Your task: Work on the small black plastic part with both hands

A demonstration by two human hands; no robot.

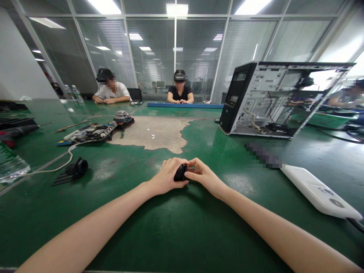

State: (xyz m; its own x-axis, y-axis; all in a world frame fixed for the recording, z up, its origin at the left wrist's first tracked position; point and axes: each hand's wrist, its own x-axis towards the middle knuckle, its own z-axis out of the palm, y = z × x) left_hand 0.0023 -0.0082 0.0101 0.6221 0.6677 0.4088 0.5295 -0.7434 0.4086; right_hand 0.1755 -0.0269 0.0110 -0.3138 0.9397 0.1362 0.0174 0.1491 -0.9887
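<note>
Near the middle of the green table, a small black part point(180, 173) is held between both hands. My left hand point(167, 176) wraps round it from the left, thumb below and fingers over the top. From the right, the fingertips and thumb of my right hand point(202, 175) pinch its right side. The fingers cover much of the part, so its full shape is hidden. To the left on the table lies a black fan-like piece point(76, 169) with thin prongs.
An open computer case point(256, 100) stands at the back right, with a white device point(321, 191) in front of it. A circuit board point(91, 133) and a white cable point(69, 153) lie left. A plastic bottle point(11, 165) is far left. Two people sit across the table.
</note>
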